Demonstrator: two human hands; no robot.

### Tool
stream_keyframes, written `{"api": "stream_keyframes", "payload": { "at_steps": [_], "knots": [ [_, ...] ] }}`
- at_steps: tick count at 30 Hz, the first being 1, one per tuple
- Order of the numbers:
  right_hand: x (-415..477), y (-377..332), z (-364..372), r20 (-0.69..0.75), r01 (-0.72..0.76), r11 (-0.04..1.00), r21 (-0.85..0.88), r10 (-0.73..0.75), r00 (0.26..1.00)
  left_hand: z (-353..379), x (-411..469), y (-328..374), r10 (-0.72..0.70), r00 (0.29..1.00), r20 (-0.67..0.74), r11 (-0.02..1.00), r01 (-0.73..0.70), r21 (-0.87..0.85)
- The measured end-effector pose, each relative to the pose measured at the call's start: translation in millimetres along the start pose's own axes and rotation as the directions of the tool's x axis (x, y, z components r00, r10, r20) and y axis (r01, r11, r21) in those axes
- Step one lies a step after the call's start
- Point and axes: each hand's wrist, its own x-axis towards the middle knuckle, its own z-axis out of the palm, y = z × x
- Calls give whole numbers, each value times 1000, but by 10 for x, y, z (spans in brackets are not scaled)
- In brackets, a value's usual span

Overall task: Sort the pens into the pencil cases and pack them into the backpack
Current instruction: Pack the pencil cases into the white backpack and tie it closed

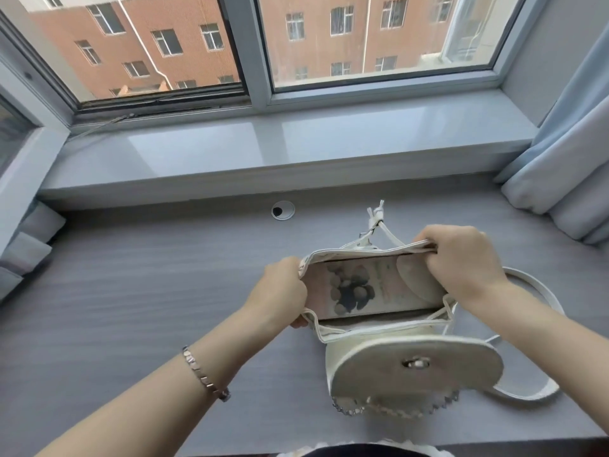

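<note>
Head camera looks forward and down, close over the desk (pixel 131 291), facing the window (pixel 379 37)

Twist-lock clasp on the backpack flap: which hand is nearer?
Right, narrowly. The right hand grips the backpack rim above the clasp; the left hand grips the opposite rim, up-left and farther off.

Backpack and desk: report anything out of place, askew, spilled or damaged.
Nothing stands out. The white backpack stands on the grey desk with its flap folded forward, the left hand and right hand holding its mouth open. A patterned pencil case lies flat inside. No spill or damage shows.
</note>
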Motion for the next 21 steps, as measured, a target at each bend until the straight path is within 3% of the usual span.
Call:
{"api": "stream_keyframes", "payload": {
  "at_steps": [2, 4, 6, 7, 9, 10, 13, 15, 18, 21],
  "knots": [
    [-3, -45, -56, -169, 19, 989, 146, 6, 986, -91, -35, 40, 131, 979, -158, 991, -134, -7],
    [-21, -92, -57, -338, 83, 954, 288, 20, 941, -128, -64, 24, 245, 921, -301, 969, -222, 110],
    [-73, -108, 78, -415, 142, 907, 397, 39, 909, -50, -110, -93, 285, 896, -341, 956, -240, 169],
    [-118, -97, 195, -419, 155, 888, 433, 47, 907, 21, -117, -172, 264, 912, -314, 964, -248, 93],
    [-241, -57, 483, -353, 137, 868, 477, 46, 935, 180, -108, -400, 229, 947, -224, 973, -227, 35],
    [-308, -35, 622, -293, 96, 875, 475, 54, 955, 257, -79, -528, 236, 959, -160, 970, -221, 105],
    [-430, -11, 840, -182, 91, 956, 278, -41, 983, 369, -65, -756, 157, 987, -43, 938, -135, 320],
    [-454, -62, 846, -97, 134, 976, 170, -118, 988, 400, -54, -808, 134, 990, -40, 940, -114, 321],
    [-520, -248, 760, 71, 179, 936, 303, -210, 975, 377, -31, -827, 114, 993, -8, 947, -106, 303],
    [-534, -413, 737, 193, 68, 852, 519, -195, 962, 263, -20, -777, 117, 992, 44, 900, -124, 417]
  ]
}}
